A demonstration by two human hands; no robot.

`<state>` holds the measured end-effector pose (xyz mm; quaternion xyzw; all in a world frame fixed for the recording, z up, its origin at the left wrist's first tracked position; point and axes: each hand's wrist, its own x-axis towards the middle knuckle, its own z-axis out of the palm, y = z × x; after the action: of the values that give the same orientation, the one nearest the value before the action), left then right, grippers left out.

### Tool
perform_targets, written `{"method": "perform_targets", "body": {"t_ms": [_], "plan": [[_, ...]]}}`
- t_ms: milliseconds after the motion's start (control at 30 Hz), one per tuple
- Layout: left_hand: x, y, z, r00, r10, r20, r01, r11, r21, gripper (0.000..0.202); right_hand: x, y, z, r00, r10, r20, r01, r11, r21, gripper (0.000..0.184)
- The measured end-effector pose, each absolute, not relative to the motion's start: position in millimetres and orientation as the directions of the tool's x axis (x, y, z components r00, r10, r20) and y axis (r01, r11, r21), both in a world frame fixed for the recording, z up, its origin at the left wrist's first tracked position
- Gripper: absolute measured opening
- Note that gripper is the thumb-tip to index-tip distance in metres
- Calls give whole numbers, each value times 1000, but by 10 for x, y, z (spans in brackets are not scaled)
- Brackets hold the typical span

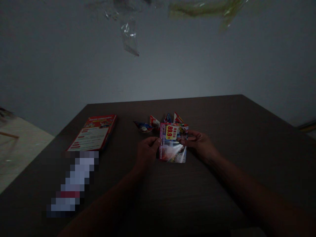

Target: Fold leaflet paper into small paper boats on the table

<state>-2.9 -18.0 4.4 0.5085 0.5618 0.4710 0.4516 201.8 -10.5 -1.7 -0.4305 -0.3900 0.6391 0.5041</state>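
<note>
Between my two hands is a colourful square of printed paper [172, 149], with a yellow "89.9" price mark and a bright light-ray picture on it. My left hand [148, 151] pinches its left edge between thumb and fingers. At the right edge my right hand [198, 143] grips it the same way, thumb on top. Just beyond the square, folded paper pieces with pointed tips [155, 122] in red, white and blue lie on the table, some partly hidden behind the square.
A stack of red and white printed leaflets [92, 131] lies on the left of the dark wooden table [222, 115]. Nearer me is a pixelated, unreadable item [76, 181]. Behind the table rises a grey wall [172, 65] with clear and yellowish tape [199, 10].
</note>
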Motion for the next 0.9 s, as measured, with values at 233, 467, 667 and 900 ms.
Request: {"method": "perform_targets", "body": {"t_ms": [233, 467, 667, 900], "plan": [[-63, -143, 46, -82, 997, -5, 165, 19, 986, 27, 2003, -121, -3, -142, 976, -163, -326, -201, -924, 30], [-48, -164, 82, -73, 997, -33, 119, 41, 992, 27, 2000, -130, 12, -126, 979, -163, -317, -195, -928, 27], [-42, -178, 80, -78, 994, -75, 92, 82, 992, 30, 2028, -124, -15, -149, 975, -167, -299, -205, -932, 26], [-31, -198, 115, 58, 989, -137, -69, 141, 988, 36, 2016, -131, 3, -133, 975, -178, -304, -211, -929, 28]]}}
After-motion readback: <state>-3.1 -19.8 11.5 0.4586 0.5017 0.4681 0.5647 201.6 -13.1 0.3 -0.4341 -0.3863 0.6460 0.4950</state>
